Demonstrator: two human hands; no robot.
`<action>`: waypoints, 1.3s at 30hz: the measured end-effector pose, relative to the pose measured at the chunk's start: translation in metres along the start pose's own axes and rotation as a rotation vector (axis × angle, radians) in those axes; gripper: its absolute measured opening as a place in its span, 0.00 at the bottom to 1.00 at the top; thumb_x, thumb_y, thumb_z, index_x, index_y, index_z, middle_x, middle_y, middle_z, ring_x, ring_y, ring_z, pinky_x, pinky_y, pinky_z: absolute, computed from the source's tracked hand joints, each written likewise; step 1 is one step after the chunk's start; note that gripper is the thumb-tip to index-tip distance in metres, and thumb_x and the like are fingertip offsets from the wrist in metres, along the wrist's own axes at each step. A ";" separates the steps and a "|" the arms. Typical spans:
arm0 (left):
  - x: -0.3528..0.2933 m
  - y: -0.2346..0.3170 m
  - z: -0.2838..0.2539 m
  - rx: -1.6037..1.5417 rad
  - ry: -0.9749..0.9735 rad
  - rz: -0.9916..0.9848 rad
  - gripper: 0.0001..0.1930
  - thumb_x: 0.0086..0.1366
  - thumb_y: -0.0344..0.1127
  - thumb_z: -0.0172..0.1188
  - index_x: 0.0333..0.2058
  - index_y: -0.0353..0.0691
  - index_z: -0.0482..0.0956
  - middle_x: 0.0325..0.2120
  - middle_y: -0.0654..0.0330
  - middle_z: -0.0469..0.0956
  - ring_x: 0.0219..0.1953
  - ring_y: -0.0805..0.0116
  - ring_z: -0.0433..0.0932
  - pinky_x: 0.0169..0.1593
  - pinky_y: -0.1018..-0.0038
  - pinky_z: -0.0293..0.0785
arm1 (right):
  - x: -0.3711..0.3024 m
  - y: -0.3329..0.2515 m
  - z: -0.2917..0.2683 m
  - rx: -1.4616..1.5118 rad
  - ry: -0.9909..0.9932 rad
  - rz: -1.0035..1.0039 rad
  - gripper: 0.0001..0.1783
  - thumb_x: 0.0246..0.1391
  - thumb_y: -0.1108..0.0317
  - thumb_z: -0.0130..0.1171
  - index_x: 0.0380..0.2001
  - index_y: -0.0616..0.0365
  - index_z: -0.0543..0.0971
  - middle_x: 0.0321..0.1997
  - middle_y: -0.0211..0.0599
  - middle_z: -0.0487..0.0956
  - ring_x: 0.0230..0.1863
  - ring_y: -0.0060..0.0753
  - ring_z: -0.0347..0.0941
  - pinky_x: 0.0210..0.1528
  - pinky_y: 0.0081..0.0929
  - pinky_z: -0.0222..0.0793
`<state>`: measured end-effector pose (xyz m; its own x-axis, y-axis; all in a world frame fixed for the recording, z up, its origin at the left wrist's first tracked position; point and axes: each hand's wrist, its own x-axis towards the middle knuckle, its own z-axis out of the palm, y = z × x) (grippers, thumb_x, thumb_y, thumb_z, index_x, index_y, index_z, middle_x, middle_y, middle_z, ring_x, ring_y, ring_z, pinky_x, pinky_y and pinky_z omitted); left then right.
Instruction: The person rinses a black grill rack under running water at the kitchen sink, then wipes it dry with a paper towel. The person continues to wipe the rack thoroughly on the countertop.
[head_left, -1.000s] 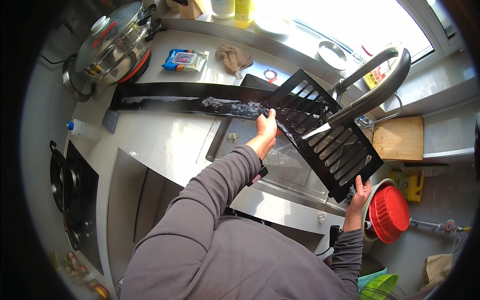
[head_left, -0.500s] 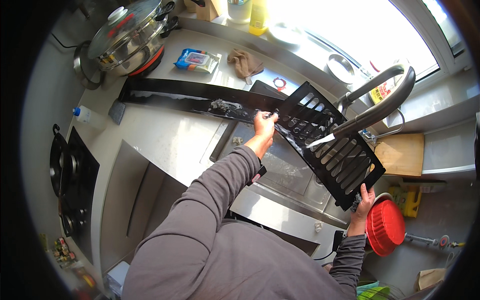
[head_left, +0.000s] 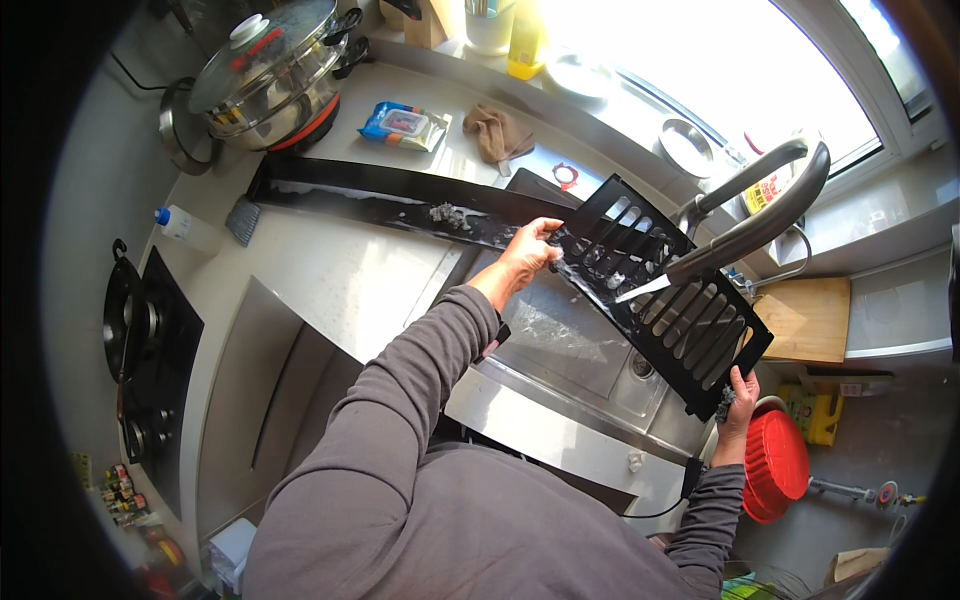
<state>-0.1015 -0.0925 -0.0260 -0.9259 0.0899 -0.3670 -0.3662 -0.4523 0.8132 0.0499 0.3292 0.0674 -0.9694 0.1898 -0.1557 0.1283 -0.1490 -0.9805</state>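
A black slotted metal panel (head_left: 640,335) is tilted over the sink, with white suds along its near edge. My left hand (head_left: 522,255) is closed on the panel's left end. At its lower right corner my right hand (head_left: 738,408) grips the panel, and a grey mesh scrubber (head_left: 725,405) is pressed beside those fingers. Water runs onto the slots from the dark curved faucet (head_left: 745,240). Left of the panel a long black metal strip (head_left: 350,190) stretches across the counter and sink edge, carrying foam and another grey scrubber (head_left: 452,215).
The steel sink (head_left: 560,350) lies beneath the panel. A wipes pack (head_left: 405,125), brown cloth (head_left: 495,135) and lidded steamer pot (head_left: 265,80) stand behind the strip. A brush head (head_left: 242,220) and white bottle (head_left: 185,228) are at left. A red basin (head_left: 775,465) sits by my right hand.
The panel's far end has dipped slightly toward me. My left hand has turned a little on its end, with the wrist farther left. My right hand keeps its hold.
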 end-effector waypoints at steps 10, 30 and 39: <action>0.011 0.014 0.008 0.299 0.025 0.030 0.27 0.58 0.42 0.70 0.48 0.25 0.75 0.39 0.53 0.80 0.43 0.69 0.77 0.48 0.71 0.71 | 0.011 -0.016 0.003 -0.074 -0.044 -0.051 0.13 0.63 0.71 0.53 0.49 0.64 0.76 0.43 0.34 0.81 0.41 0.25 0.77 0.45 0.21 0.71; 0.011 0.021 -0.009 0.640 0.252 -0.119 0.28 0.63 0.60 0.60 0.35 0.35 0.84 0.29 0.58 0.82 0.32 0.73 0.79 0.39 0.73 0.74 | 0.005 -0.041 0.028 -0.184 -0.144 -0.083 0.16 0.62 0.72 0.55 0.52 0.65 0.74 0.46 0.34 0.80 0.44 0.23 0.75 0.50 0.21 0.68; -0.001 0.008 -0.024 0.078 0.007 -0.131 0.09 0.69 0.36 0.56 0.33 0.35 0.76 0.26 0.56 0.78 0.25 0.65 0.80 0.28 0.71 0.78 | -0.020 -0.025 0.038 -0.186 -0.097 -0.038 0.17 0.60 0.74 0.55 0.52 0.65 0.75 0.47 0.34 0.80 0.45 0.24 0.75 0.50 0.21 0.68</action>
<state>-0.1010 -0.1171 -0.0298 -0.8693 0.1374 -0.4748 -0.4899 -0.3669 0.7908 0.0585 0.2926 0.0994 -0.9888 0.0965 -0.1143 0.1186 0.0397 -0.9922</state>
